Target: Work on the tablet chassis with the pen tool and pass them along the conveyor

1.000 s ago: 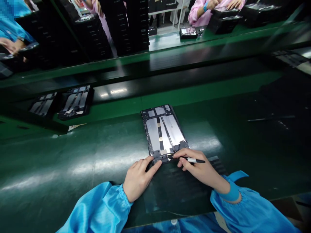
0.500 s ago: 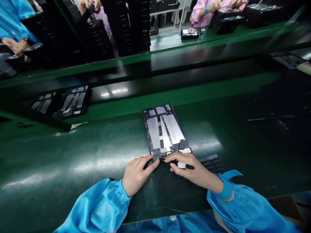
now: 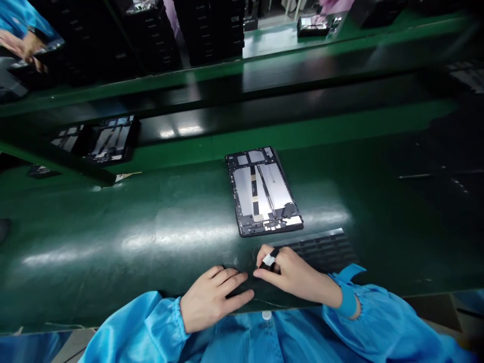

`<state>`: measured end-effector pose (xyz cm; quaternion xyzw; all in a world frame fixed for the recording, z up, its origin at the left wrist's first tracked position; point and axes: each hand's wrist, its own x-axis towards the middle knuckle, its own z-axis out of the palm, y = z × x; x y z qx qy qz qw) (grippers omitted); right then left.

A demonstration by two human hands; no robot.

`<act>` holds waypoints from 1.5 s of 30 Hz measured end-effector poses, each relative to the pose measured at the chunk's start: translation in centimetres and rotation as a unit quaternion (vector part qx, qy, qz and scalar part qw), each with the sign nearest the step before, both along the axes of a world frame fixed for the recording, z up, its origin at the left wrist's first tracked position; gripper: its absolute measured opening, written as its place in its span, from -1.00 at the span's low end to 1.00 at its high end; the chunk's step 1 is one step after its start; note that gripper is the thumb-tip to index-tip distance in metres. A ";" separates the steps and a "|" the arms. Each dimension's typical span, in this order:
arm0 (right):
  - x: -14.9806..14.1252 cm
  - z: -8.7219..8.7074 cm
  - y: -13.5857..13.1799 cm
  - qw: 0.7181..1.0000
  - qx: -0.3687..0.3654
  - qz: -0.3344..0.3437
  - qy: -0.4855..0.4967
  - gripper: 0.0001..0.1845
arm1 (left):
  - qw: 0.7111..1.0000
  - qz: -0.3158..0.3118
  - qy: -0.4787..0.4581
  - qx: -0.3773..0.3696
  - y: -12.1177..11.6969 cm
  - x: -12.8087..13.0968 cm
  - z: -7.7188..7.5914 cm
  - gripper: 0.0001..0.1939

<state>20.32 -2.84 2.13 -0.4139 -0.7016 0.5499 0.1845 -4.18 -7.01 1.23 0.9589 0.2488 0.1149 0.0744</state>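
An opened tablet lies flat on the green table, its silver battery panels and dark flat cables exposed. My left hand is near the table's front edge, palm down with fingers loosely apart and nothing in it. To its right, my right hand is closed around a slim black tool with white tape on it. The fingers hide most of the tool, so its kind is unclear. Both hands are apart from the tablet, on its near side. Beside my right hand is a dark sheet with rows of rectangular pieces.
More opened tablets are stacked at the left beyond a green post. A dark conveyor belt runs across behind the table. Tall stacks of black trays stand on the far bench, where a co-worker's hands show at left.
Both hands have left the tablet's lower edge and drawn back toward me. My right hand took the black tool with it. The view has tilted downward somewhat.
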 end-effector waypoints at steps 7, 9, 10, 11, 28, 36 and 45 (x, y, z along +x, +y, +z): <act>-0.8 -0.3 -0.7 1.000 0.008 0.004 -0.018 -0.84 | 1.000 0.002 0.008 0.009 0.0 0.0 -0.2 -0.65; -1.0 -0.4 -0.9 1.000 0.006 -0.006 -0.016 -0.83 | 1.000 0.003 0.006 0.007 0.0 0.0 -0.2 -0.65; -1.0 -0.5 -1.0 1.000 0.001 -0.012 -0.012 -0.83 | 1.000 0.004 0.005 0.006 0.0 0.1 -0.2 -0.66; -1.0 -0.6 -1.0 1.000 -0.012 -0.018 -0.001 -0.82 | 1.000 0.004 0.004 0.003 0.0 0.1 -0.1 -0.66; 2.6 -0.9 5.1 0.927 -0.073 -0.274 0.244 -0.62 | 0.928 0.244 -0.207 -0.191 8.3 3.6 0.3 -0.81; 2.5 -1.5 5.2 0.921 -0.070 -0.277 0.264 -0.64 | 0.900 0.271 -0.204 -0.272 7.9 4.0 -0.4 -0.89; 2.8 -1.5 5.1 0.914 -0.080 -0.281 0.281 -0.67 | 0.881 0.307 -0.162 -0.322 8.5 4.0 0.0 -0.94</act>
